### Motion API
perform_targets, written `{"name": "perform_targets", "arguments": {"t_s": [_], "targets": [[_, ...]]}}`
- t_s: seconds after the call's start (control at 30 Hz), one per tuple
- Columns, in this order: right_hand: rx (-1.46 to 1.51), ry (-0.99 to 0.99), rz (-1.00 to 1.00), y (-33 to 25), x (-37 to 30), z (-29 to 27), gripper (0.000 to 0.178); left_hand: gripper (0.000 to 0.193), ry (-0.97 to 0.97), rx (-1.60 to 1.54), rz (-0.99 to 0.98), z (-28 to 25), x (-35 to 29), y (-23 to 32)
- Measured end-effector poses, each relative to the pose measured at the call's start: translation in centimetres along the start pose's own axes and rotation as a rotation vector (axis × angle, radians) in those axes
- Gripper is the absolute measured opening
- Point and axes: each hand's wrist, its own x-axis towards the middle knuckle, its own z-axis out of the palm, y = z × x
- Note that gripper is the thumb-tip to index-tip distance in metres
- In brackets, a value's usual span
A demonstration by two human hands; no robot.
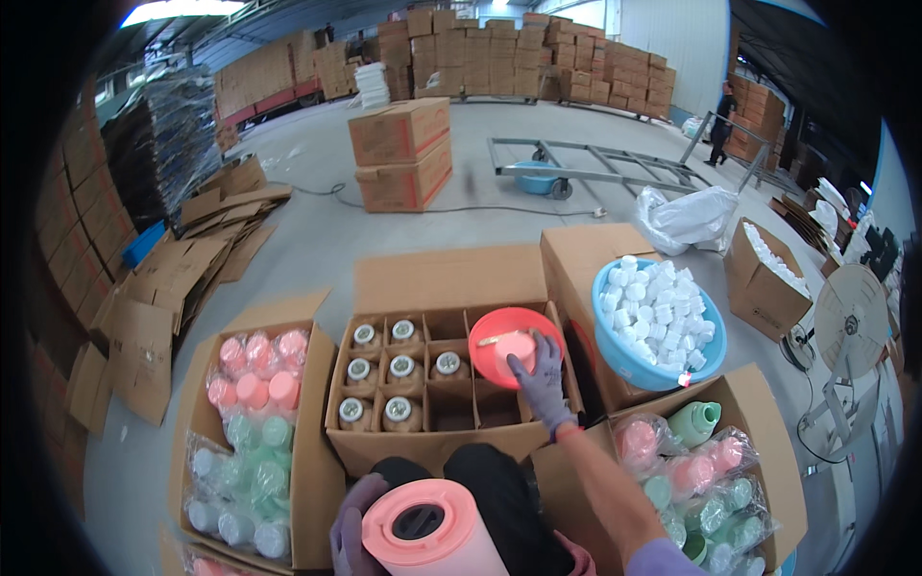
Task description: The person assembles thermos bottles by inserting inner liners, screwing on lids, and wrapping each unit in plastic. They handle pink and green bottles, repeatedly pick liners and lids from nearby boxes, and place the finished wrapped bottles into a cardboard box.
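Note:
My left hand, in a grey glove, is wrapped round the side of a pink thermos shell. The shell stands upright near my lap, with a dark oval opening in its top. Farther forward, my gloved right hand reaches into a red basin. Its thumb and fingers close round a pink cup-like piece in there. A thin light-coloured stick also lies in the basin. The basin rests on a divided carton, where several glass thermos liners stand in the compartments.
Cartons of bagged pink, green and pale thermos parts flank me at left and right. A blue basin of white caps sits on a box. Beyond are stacked boxes, a metal frame trolley, a fan and a distant person.

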Motion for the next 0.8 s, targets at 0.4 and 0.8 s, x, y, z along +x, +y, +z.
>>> {"name": "perform_targets", "arguments": {"t_s": [0.4,0.8], "targets": [[0.638,-0.591,-0.386,-13.2,-7.1,-11.5,0.03,0.051,-0.189,0.105,0.018,-1.4,1.0,-1.9],[0.639,-0.781,-0.176,-15.2,-5.4,-10.6,0.058,0.056,0.131,-0.125,-0.123,0.6,1.7,0.8]]}}
